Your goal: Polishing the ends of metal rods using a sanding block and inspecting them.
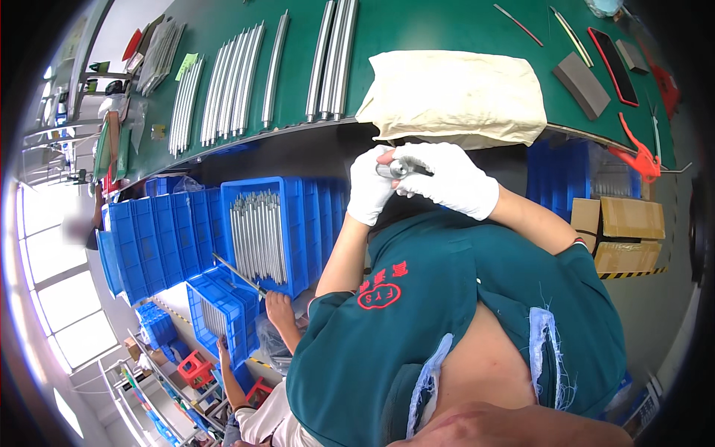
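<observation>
A shiny metal shaft (pixel 395 169) is held in front of my chest, its end turned up toward me, so most of its length is hidden. My left hand (pixel 369 186), in a white glove with a bare thumb tip, is closed around it. The gloved right hand (pixel 450 180) pinches the shaft's end between bare thumb and finger tips. Just beyond both hands, a cream cloth (pixel 454 93) lies at the near edge of the green table (pixel 439 26). Several thick metal shafts (pixel 331 63) rest on the table to the left of the cloth.
More rods (pixel 232 86) lie in rows farther left. A grey block (pixel 581 86), a red-edged phone (pixel 614 67) and an orange-handled tool (pixel 639 156) are at right. Below stand a blue crate (pixel 289 223) of rods and cardboard boxes (pixel 631 218). A co-worker's hand (pixel 280 311) is at lower left.
</observation>
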A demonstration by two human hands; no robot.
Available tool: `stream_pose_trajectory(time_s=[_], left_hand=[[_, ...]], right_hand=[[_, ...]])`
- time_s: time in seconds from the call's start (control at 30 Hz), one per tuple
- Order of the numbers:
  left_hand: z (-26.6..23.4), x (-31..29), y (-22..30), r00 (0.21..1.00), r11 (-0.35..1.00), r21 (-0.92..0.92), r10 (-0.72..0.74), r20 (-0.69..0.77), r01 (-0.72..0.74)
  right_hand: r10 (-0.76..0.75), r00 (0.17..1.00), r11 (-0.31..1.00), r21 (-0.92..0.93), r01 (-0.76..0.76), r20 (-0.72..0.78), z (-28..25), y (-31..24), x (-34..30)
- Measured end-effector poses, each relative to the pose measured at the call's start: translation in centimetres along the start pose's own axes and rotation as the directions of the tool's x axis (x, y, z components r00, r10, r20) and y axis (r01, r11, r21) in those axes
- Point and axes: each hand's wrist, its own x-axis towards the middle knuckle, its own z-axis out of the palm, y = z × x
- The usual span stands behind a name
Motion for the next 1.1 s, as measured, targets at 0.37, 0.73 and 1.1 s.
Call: stream_pose_trajectory(time_s=[0.37,0.73,1.1], left_hand=[[-2.5,-1.8,8.2,0.969,0.888,-0.453,0.037,0.243,0.080],[-2.6,-1.4,9.7,0.970,0.902,-0.386,-0.117,0.211,0.193],[0.0,-3.3,9.6,0.989,0.980,-0.153,0.117,-0.090,-0.130]], right_hand=[[-0.259,0.966,0.953,-0.168,0.253,-0.017,0.2,0.4,0.1],[-0.328,0.938,0.768,-0.545,0.336,0.115,0.7,-0.9,0.3],[-0.281,0.959,0.868,-0.437,0.235,-0.044,1.3,-0.1,0.7]])
